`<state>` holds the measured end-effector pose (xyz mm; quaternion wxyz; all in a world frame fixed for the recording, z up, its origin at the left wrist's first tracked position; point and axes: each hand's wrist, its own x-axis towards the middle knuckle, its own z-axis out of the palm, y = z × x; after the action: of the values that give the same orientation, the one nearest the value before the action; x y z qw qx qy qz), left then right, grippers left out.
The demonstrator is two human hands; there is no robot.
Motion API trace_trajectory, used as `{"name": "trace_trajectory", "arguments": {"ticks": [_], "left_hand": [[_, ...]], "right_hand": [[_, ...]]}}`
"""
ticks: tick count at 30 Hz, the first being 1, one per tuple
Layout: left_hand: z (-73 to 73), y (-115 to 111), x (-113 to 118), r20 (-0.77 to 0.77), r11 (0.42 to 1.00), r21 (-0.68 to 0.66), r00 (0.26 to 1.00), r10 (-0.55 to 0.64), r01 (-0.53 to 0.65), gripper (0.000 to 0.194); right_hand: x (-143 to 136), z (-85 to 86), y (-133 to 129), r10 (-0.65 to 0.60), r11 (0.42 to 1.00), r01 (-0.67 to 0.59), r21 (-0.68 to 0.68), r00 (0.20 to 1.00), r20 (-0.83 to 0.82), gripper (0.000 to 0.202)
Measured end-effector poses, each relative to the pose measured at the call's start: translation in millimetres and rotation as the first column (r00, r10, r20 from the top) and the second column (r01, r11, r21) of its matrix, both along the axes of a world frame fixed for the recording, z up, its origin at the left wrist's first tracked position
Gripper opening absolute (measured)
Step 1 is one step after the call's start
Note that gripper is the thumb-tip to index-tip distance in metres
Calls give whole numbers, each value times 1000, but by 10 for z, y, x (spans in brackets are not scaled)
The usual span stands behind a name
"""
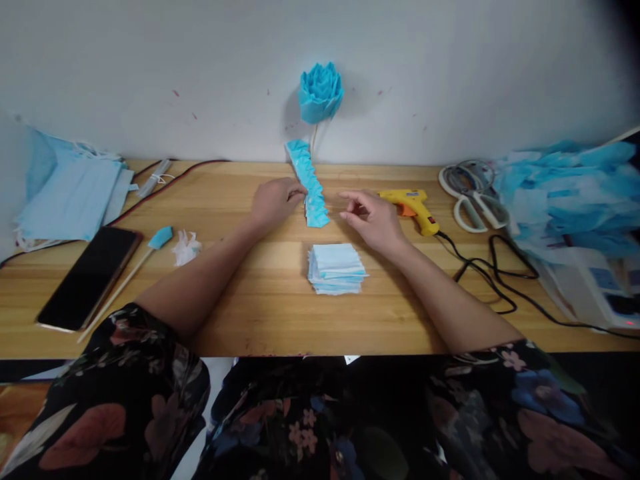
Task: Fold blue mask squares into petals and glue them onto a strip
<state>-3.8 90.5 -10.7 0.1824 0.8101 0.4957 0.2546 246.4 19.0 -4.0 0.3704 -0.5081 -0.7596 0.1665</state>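
My left hand [278, 203] is at the left edge of a row of folded blue pieces [311, 187], its thumb and fingertips pressed together there; whether they grip a piece is too small to tell. To the right of the row, my right hand [369, 217] hovers with thumb and index finger apart and nothing between them. The row runs from the wall down to the table's middle. Below it lies a stack of pale blue squares [337, 268]. A blue fabric flower [321, 93] on a thin stick leans against the wall behind.
A yellow glue gun [411, 205] and white scissors [475, 210] lie right, near a black cable [480, 263] and a blue fabric pile [570, 193]. Left are masks [70, 190], a phone [90, 279], a blue-tipped stick [123, 285] and a white scrap [187, 249].
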Motion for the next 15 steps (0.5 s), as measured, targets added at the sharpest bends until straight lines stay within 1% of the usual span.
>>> {"name": "trace_trajectory", "arguments": {"ticks": [4, 7, 10, 15], "left_hand": [[-11, -16, -8, 64, 998, -10, 996, 59, -58, 23], [-18, -7, -25, 147, 997, -35, 986, 75, -70, 23], [14, -18, -53, 209, 995, -92, 977, 42, -23, 18], [101, -85, -97, 223, 976, -201, 974, -35, 81, 19]], "right_hand": [[9, -21, 15, -5, 1000, 5, -1, 999, 41, 28], [6, -40, 28, -1, 1000, 2, -17, 999, 45, 25], [-16, -47, 36, 8, 1000, -7, -31, 999, 49, 20], [-93, -32, 42, 57, 998, -53, -37, 992, 111, 13]]}}
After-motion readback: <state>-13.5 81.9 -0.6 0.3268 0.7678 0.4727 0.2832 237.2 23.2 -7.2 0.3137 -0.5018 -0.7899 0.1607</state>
